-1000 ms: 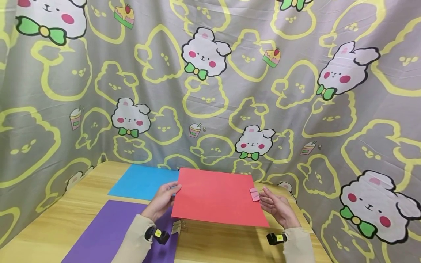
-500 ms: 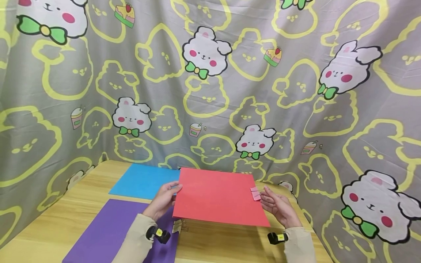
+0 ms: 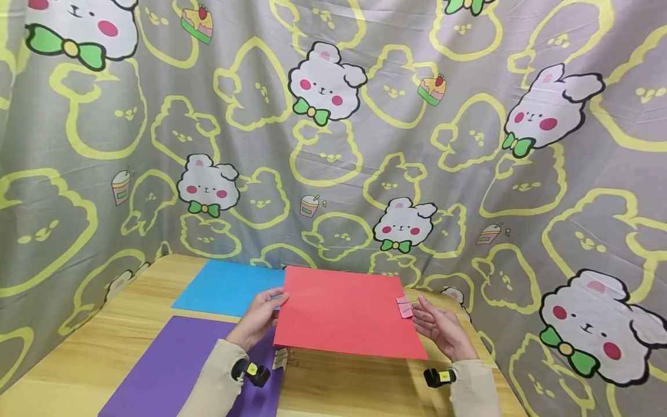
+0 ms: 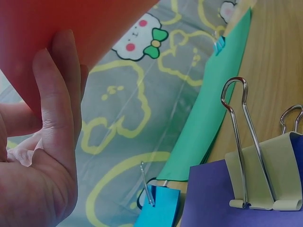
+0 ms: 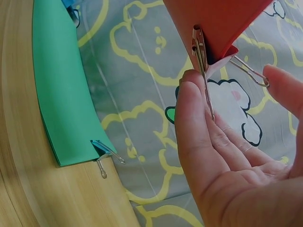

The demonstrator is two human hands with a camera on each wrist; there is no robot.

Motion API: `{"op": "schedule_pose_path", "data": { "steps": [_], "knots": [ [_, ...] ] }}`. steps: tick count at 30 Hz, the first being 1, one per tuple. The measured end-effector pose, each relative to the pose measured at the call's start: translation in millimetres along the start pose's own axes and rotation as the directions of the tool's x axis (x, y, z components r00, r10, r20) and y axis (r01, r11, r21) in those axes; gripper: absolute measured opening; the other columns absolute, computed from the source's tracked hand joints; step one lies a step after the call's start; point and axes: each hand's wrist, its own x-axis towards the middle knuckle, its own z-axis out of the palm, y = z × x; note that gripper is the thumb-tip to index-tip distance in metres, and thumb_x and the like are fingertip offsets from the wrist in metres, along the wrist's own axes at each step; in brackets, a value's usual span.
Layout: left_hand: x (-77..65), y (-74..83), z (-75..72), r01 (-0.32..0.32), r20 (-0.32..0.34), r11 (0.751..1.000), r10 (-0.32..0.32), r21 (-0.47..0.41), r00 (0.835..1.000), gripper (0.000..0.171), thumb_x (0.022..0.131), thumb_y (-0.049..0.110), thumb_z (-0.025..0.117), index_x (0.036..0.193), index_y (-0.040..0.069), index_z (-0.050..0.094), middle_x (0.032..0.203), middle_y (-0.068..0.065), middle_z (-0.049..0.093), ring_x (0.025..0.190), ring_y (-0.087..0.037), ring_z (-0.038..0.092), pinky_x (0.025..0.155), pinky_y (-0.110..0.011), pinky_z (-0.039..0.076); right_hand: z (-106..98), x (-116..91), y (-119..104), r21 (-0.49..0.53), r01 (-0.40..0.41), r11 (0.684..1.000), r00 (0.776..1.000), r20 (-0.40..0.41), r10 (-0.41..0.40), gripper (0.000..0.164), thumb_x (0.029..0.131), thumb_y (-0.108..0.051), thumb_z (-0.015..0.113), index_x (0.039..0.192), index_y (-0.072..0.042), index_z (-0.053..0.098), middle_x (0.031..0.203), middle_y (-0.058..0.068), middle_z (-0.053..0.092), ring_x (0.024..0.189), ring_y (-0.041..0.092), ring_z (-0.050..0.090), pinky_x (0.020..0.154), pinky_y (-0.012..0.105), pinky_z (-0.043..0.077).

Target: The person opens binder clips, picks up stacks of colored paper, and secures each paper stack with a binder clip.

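Note:
A red sheet, perhaps a stack, is held above the wooden table. My left hand grips its left edge, thumb on top and fingers underneath; the left wrist view shows those fingers flat against the underside. At the right edge sits a pink binder clip with its wire handles spread apart. Around these handles my right hand holds the clip, the thumb at one handle and fingers against the other. Part of the clip's body is hidden in the right wrist view.
Purple paper lies front left, with a cream binder clip on its edge. Blue paper lies behind it. The wrist views show green paper with a blue clip. A patterned curtain hangs behind the table.

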Motion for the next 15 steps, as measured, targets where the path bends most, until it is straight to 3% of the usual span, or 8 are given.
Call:
{"op": "schedule_pose_path", "data": {
  "steps": [15],
  "knots": [
    [-1.7,0.4,0.5,-0.014,0.008,1.0,0.014,0.005,1.0,0.063,0.11,0.02,0.051,0.158,-0.011,0.024,0.077,0.013,0.065,0.056,0.001,0.057,0.053,-0.016,0.039,1.9,-0.3,1.7,-0.032,0.006,0.999,0.999,-0.032,-0.007,0.068,0.107,-0.044,0.055,0.143,0.014,0.046,0.094,-0.004,0.074,0.088,0.007,0.071,0.082,0.025,0.063]
  ]
}}
